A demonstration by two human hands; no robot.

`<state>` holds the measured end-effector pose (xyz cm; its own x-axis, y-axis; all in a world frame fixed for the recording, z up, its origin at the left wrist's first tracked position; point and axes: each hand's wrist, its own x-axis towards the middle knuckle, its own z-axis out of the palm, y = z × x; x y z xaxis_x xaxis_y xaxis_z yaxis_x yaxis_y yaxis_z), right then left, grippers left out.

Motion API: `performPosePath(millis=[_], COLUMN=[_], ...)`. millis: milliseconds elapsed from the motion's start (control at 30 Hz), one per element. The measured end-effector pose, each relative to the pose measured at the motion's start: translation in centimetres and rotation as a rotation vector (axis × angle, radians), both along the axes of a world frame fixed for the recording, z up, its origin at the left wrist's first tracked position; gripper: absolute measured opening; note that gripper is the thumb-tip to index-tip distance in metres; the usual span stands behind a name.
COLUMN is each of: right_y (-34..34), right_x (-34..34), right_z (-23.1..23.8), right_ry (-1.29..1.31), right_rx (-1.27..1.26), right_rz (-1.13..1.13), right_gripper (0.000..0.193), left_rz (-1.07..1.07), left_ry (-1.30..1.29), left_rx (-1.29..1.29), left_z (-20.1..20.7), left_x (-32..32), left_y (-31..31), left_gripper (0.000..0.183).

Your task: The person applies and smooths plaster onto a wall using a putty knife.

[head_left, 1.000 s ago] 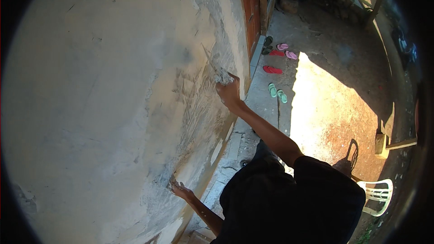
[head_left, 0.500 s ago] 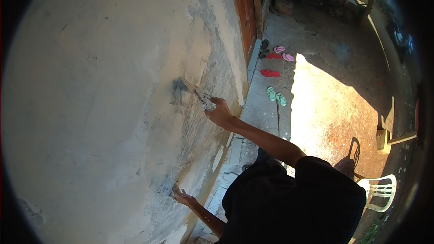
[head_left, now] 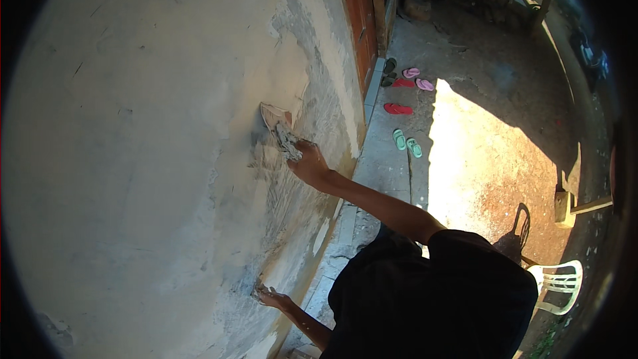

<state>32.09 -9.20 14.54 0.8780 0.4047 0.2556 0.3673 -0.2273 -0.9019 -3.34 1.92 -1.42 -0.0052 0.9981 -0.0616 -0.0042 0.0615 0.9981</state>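
My right hand (head_left: 309, 165) is closed around the plaster-caked handle of a putty knife (head_left: 274, 118). Its broad, smeared blade is at the plastered wall (head_left: 153, 179), beside a dark patch; whether the whole edge touches cannot be told. Lower down, close to the wall's foot, my left hand (head_left: 271, 297) has its fingers stretched toward the surface, with grey smears on them. No tool is plain in it, and the fingertips are partly hidden against the wall. Rough grey streaks and smoother beige plaster lie around both hands.
A wooden door (head_left: 359, 20) stands beyond the wall's far end. Several sandals, including a red one (head_left: 398, 109) and a mint-green pair (head_left: 406, 143), lie on the concrete floor (head_left: 382, 166). To the right are a white plastic chair (head_left: 565, 286) and a wooden block (head_left: 563, 209).
My right hand has shifted slightly left and up along the wall with the putty knife. The blade has turned, showing more of its broad face. My left hand has barely moved.
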Motion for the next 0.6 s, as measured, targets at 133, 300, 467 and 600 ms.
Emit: performPosePath(millis=[133, 300, 467, 600], right_y=[-3.1, -3.2, 1.1, -1.0], right_x=[2.4, 10.8, 5.2, -0.3], right_z=[-2.4, 5.0, 0.6, -2.5], right_ry=[0.172, 0.165, -0.189, -0.125], right_rx=[0.231, 0.381, 0.095, -0.038], right_rz=[-0.294, -0.283, -0.178, 0.081], right_gripper=[0.036, 0.036, 0.035, 0.041], left_rz=[0.093, 0.045, 0.141, 0.158], left_ry=[-0.009, -0.013, 0.013, -0.01], left_rx=[-0.026, 0.029, -0.028, -0.022], left_z=[-0.1, -5.2, -3.9, -4.9], left_x=[0.6, -2.8, -0.8, -1.5], left_y=[0.7, 2.6, 1.3, 1.1], left_gripper=[0.051, 0.068, 0.059, 0.056])
